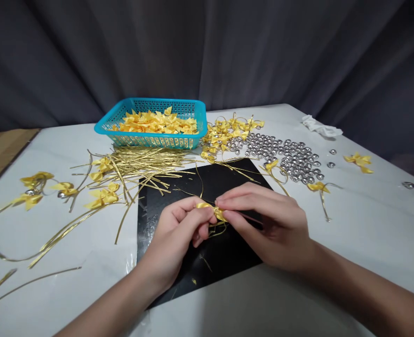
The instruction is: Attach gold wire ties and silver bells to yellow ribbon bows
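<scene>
Over a black mat (228, 260), both hands meet at a yellow ribbon flower (219, 214). My left hand (180, 227) is closed, pinching the flower between thumb and fingers. From the other side, the thumb and fingertips of my right hand (270, 220) are pinched on the same flower. Thin gold cord loops hang just below it, and a fine strand rises behind my left fingers. My fingertips partly hide the flower.
A turquoise basket (150, 140) of yellow ribbon pieces stands at the back. Gold cords (147, 164) lie before it. Silver bells or beads (291, 157) spread to the right, near finished-looking yellow flowers (228, 128). A crumpled white tissue (321, 126) lies far right.
</scene>
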### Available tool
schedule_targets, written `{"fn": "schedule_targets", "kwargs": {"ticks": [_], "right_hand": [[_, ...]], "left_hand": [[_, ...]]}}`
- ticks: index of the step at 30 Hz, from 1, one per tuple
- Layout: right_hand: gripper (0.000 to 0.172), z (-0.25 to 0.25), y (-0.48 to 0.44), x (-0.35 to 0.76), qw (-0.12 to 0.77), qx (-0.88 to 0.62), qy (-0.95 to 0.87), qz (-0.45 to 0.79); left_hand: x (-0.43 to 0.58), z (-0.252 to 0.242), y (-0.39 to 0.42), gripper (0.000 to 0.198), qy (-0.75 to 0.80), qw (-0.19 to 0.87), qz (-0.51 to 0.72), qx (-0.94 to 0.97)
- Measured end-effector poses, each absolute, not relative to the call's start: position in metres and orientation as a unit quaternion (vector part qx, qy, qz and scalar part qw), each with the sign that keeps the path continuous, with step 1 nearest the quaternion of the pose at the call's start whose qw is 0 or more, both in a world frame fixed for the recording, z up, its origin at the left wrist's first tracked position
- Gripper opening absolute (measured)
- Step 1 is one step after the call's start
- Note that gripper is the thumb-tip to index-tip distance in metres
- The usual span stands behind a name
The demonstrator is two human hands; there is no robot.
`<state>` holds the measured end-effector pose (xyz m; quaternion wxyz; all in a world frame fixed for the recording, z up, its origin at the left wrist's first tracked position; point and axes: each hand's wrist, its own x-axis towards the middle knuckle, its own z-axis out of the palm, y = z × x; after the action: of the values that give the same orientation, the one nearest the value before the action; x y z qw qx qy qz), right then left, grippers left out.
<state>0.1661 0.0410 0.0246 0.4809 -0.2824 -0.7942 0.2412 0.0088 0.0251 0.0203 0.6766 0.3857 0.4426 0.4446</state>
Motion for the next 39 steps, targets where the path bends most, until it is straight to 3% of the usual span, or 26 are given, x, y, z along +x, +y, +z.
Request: {"fn": "schedule_targets", "kwargs": {"ticks": [2,9,22,27,33,39], "right_hand": [[0.015,0.027,0.041,0.167,0.475,-0.278,-0.8,0.241],[0.012,0.035,0.043,0.165,0.416,-0.367,-0.7,0.449],[0.01,0.027,0.04,0.166,0.411,-0.328,-0.764,0.373],[0.01,0.027,0.035,0.164,0.457,-0.362,-0.739,0.338],[0.01,0.025,0.041,0.162,0.414,-0.387,-0.718,0.404],[0.012,0.024,0.04,0.165,0.426,-0.34,-0.756,0.363]], "left_hand": [[0.01,0.022,0.024,0.02,0.448,0.672,0.436,0.397],[0.009,0.027,0.023,0.022,0.484,0.618,0.377,0.492],[0.011,0.024,0.022,0.025,0.5,0.568,0.366,0.542],[0.013,0.02,0.021,0.026,0.499,0.558,0.367,0.552],[0.009,0.012,0.022,0.026,0.501,0.547,0.374,0.557],[0.01,0.008,0.025,0.026,0.492,0.539,0.378,0.57]]}}
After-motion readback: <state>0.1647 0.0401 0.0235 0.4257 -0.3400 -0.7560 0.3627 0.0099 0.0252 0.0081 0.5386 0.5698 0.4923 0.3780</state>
